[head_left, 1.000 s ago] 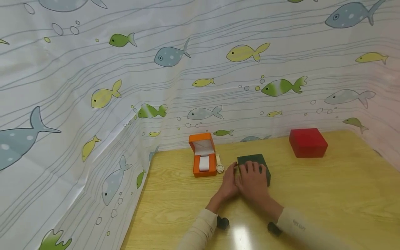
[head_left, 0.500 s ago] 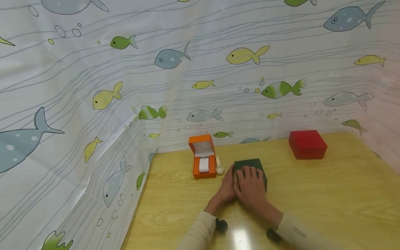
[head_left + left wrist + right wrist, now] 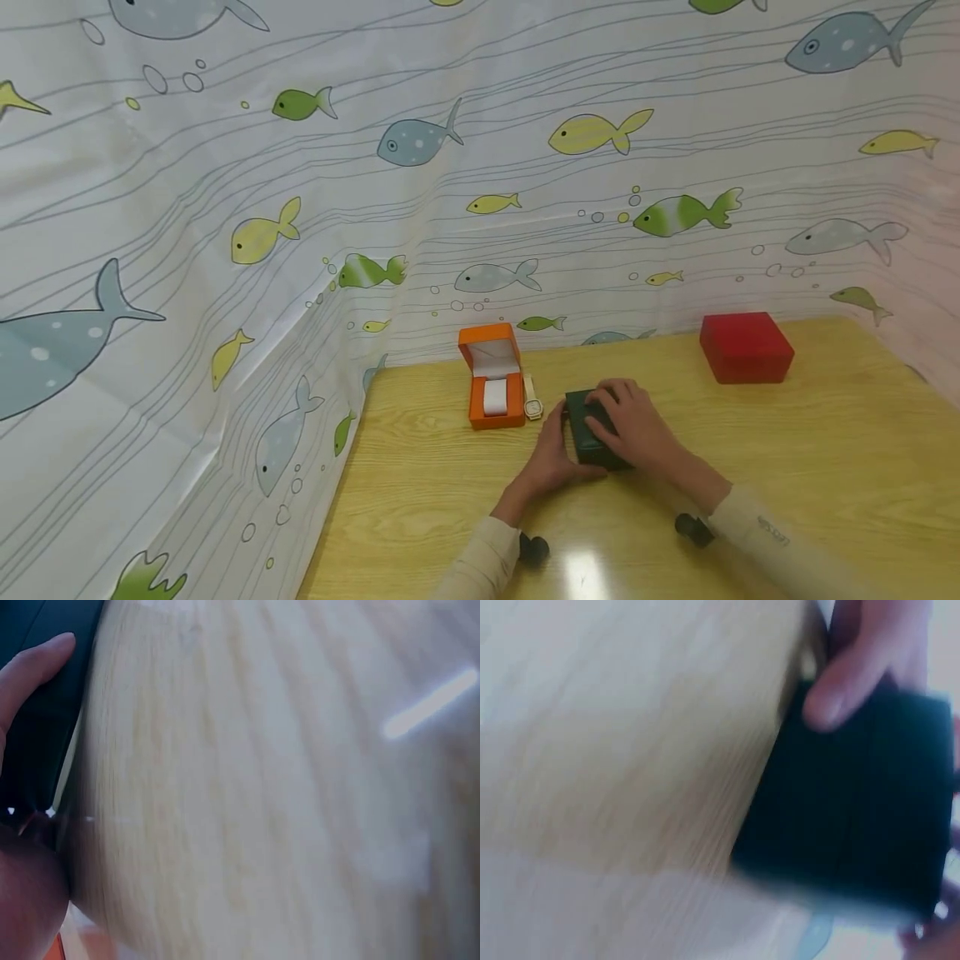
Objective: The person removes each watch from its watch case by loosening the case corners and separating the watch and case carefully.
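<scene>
A dark green box (image 3: 584, 432), lid down, stands on the table between my two hands. My left hand (image 3: 551, 463) holds its left side, with the thumb along the near side; in the left wrist view that thumb (image 3: 45, 660) lies against the dark face of the box (image 3: 46, 727). My right hand (image 3: 639, 427) grips the box from the right, fingers bent over its top and far edge. In the right wrist view the box (image 3: 855, 802) is blurred, and most of the right hand is out of frame.
Left of the box, an orange watch box (image 3: 497, 400) stands open with a white cushion inside. Beside it lies a wristwatch with a pale strap (image 3: 533, 407). A red box (image 3: 747, 348) sits at the back right. Fish-print sheeting (image 3: 585, 208) borders the wooden table (image 3: 420, 500).
My right hand has shifted from the left part of the box to its right side. My left thumb has spread out along the near side. The box has moved slightly nearer.
</scene>
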The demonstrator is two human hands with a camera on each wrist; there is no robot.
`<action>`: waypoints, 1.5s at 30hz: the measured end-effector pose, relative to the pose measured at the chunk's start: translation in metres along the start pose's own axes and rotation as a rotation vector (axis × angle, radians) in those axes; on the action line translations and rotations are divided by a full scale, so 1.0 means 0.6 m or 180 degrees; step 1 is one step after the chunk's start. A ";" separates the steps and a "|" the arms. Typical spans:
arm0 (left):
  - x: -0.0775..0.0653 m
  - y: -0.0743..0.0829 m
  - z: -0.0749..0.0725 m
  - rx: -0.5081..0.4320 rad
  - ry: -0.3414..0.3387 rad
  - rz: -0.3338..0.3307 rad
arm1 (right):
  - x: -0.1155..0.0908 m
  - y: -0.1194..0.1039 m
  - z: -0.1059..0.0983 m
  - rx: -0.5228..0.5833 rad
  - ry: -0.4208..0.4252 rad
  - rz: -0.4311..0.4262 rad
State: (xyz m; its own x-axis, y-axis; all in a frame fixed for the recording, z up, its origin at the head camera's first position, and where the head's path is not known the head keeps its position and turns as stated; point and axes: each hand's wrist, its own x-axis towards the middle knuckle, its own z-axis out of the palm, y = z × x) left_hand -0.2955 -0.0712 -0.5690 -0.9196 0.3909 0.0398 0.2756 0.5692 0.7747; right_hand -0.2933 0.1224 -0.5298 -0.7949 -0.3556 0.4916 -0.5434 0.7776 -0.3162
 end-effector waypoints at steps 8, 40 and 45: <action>-0.009 -0.008 -0.004 -0.0071 -0.0032 0.0015 | -0.017 0.058 -0.019 0.0784 -0.0642 -0.0357; -0.016 0.000 -0.003 -0.0093 -0.0019 0.0364 | -0.036 0.099 -0.017 0.1195 -0.0918 -0.0007; -0.015 -0.002 -0.002 -0.0086 -0.0028 0.0377 | -0.032 0.098 -0.022 0.1159 -0.1000 0.0061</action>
State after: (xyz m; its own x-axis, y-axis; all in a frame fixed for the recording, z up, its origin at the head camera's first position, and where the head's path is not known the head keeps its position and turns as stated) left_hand -0.2880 -0.0764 -0.5696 -0.8784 0.4608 0.1266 0.3744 0.4990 0.7816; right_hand -0.3065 0.1820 -0.5472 -0.8183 -0.5261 0.2316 -0.5425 0.5734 -0.6139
